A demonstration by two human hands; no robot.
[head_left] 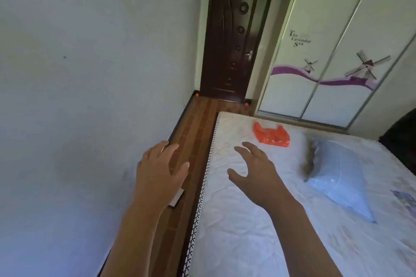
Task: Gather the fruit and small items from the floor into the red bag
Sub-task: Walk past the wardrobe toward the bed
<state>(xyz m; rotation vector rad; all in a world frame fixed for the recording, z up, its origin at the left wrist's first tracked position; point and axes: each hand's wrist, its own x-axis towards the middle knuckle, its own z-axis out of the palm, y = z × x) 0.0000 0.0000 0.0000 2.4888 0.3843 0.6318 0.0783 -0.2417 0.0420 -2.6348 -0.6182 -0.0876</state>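
While both hands hang in the air with nothing in them, the scene reads as follows:

Left hand: the left hand point(161, 165) is held over the strip of floor point(198, 123) between wall and mattress; fingers spread and relaxed, holding nothing.

Right hand: the right hand point(254, 167) is held above the mattress point(247, 220); fingers splayed and slightly bent, holding nothing; it points toward the red bag but is apart from it.

Task items: the red bag point(271, 135) lies flat and crumpled on the mattress near its far corner; two small orange fruit rest on the floor at the foot of the door, the left fruit point(197, 95) against the wall and the right fruit point(314, 103) by the door frame; a small pale flat item point(176, 198) lies on the floor, partly hidden by the left wrist.

Risk, bag: the film appears thin and limp; a one-handed lift would likely leave the mouth collapsed, so items could miss it.

Risk, fruit: round bodies on smooth boards; a nudge could roll them along the gap or under the bed.

Risk, reach: the floor strip is narrow; knuckles may catch the mattress edge.

Materials: mattress quilted, white, with a braided edge trim; floor glossy brown wood-look planks; door point(234, 40) dark, carved; wardrobe point(333, 51) with smooth white sliding panels and a windmill print; a clear plastic package point(344, 177) on the mattress, flat and wrinkled.
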